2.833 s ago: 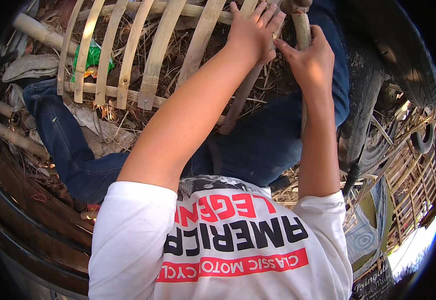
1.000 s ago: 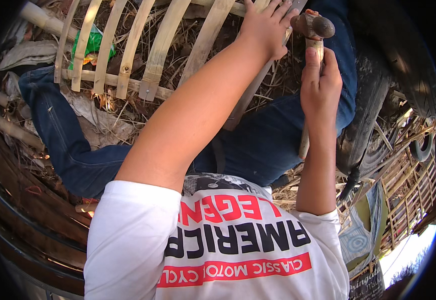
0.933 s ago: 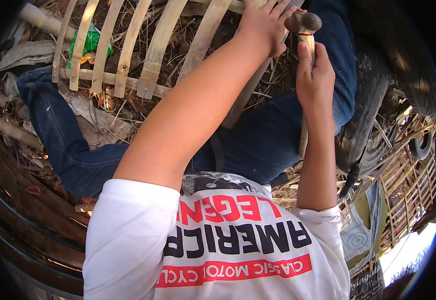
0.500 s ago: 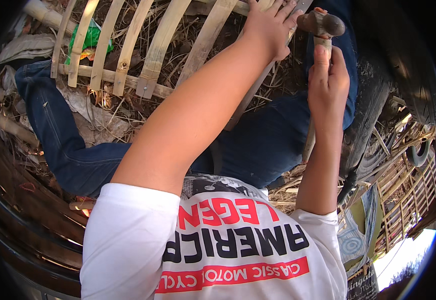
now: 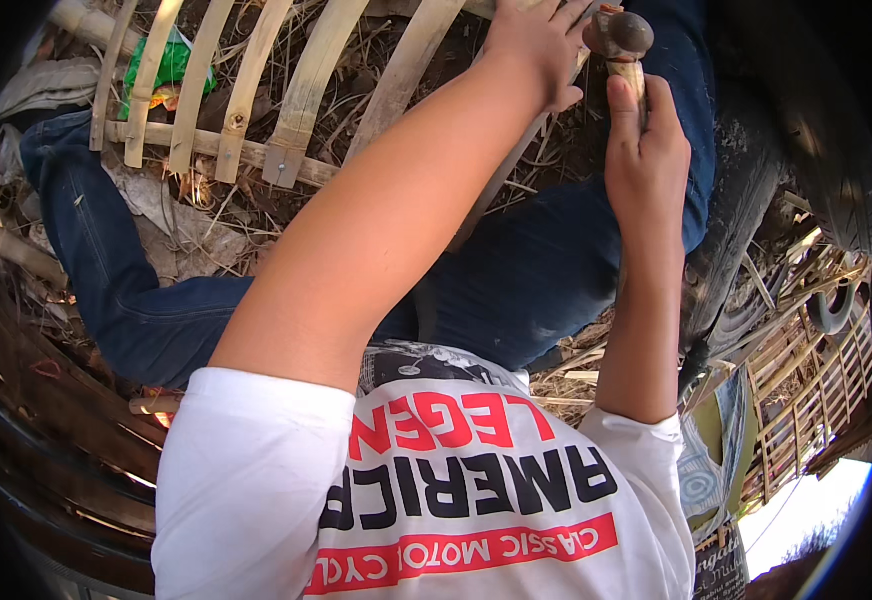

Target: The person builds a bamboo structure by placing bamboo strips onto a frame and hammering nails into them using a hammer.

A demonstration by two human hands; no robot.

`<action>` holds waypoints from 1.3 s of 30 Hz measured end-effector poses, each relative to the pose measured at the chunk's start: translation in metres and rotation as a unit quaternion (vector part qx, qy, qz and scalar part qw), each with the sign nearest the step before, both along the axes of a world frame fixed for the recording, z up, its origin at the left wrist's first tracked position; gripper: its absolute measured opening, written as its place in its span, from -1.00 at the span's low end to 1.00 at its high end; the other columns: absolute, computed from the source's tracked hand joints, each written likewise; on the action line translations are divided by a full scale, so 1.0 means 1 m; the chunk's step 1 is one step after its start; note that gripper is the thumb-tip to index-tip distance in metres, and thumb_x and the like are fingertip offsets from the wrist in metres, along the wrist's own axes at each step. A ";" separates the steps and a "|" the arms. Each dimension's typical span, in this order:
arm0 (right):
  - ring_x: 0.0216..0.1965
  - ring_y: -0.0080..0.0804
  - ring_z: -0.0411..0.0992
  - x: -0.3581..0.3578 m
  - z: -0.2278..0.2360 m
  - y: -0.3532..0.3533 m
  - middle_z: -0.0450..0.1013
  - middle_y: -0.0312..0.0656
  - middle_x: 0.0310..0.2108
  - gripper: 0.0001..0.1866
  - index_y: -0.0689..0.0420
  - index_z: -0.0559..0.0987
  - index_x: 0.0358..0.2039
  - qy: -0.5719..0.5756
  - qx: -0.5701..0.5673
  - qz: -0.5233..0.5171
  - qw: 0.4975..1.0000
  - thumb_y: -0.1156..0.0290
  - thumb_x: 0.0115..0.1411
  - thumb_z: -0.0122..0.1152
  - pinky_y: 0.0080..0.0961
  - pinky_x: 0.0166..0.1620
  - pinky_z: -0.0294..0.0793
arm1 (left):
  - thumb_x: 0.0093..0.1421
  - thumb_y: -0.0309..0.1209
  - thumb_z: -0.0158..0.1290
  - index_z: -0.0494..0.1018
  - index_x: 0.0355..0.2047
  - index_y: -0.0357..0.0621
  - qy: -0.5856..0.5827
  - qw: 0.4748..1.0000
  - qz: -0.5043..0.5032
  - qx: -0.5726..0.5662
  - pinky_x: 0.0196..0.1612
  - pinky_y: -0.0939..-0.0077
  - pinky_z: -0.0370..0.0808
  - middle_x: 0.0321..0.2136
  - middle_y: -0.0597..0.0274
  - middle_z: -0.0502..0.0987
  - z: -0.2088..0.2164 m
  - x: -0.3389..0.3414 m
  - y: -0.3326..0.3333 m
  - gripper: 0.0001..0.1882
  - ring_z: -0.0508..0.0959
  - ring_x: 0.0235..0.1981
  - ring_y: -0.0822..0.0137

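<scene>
In my right hand [image 5: 648, 145] is a hammer [image 5: 621, 36], gripped by its wooden handle just below the rounded metal head, thumb along the handle. The hammer head is beside the fingers of my left hand [image 5: 538, 50]. That hand lies over a slat at the far edge with its fingers spread, and part of it runs out of view. Several pale bamboo slats [image 5: 308, 85] stand side by side to the left, their near ends fastened on a bamboo crosspiece [image 5: 256, 152]. Any nail under the hammer is hidden.
My legs in blue jeans [image 5: 516, 270] spread around the slats. A green plastic wrapper [image 5: 171, 65] lies beneath them on straw-strewn ground. Old tyres [image 5: 736, 190] stand at the right, with a woven bamboo panel [image 5: 806, 400] beyond. Dark curved boards [image 5: 46, 400] fill the lower left.
My right hand and the hammer have shifted slightly up and left. The slats and my left arm sit a little further up and left in view. Both hands keep their hold.
</scene>
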State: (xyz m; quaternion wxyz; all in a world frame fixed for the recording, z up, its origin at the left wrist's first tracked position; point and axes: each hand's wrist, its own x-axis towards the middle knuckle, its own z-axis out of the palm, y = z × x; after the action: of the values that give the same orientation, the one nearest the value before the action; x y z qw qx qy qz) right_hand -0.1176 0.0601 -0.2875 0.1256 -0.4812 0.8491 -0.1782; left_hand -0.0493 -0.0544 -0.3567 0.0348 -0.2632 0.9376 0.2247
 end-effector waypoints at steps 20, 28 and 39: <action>-0.41 0.20 0.43 -0.003 -0.004 0.006 0.46 0.12 -0.50 -0.67 0.23 0.43 -0.28 -0.019 0.003 -0.006 1.000 0.16 0.35 0.03 -0.23 -0.39 0.40 | 0.01 0.05 0.13 0.04 0.34 -0.02 -0.022 1.000 -0.012 -0.009 0.24 -0.52 -0.09 0.39 0.18 -0.03 -0.006 0.000 0.004 -0.05 -0.01 0.40 0.24; -0.45 0.19 0.42 -0.004 -0.006 0.001 0.43 0.12 -0.54 -0.66 0.21 0.43 -0.25 -0.013 0.030 0.017 0.999 0.13 0.35 0.02 -0.25 -0.42 0.39 | 0.02 0.01 0.13 -0.05 0.38 -0.02 0.018 0.999 0.005 -0.035 0.25 -0.52 -0.12 0.41 0.20 -0.11 -0.010 0.009 0.002 -0.01 -0.02 0.40 0.27; -0.33 0.31 0.41 -0.001 0.006 0.008 0.48 0.18 -0.44 -0.61 0.23 0.43 -0.24 -0.062 -0.014 -0.032 0.997 0.09 0.35 -0.01 -0.12 -0.33 0.41 | 0.07 -0.02 0.06 -0.01 0.36 -0.05 -0.034 0.999 -0.013 -0.009 0.23 -0.55 -0.11 0.42 0.20 -0.14 -0.009 -0.001 0.005 -0.09 -0.07 0.41 0.25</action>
State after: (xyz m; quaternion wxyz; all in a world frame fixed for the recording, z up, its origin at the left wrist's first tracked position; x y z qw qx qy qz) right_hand -0.1188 0.0685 -0.2813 0.1653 -0.4435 0.8521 -0.2236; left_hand -0.0500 -0.0498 -0.3661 0.0677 -0.2586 0.9412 0.2068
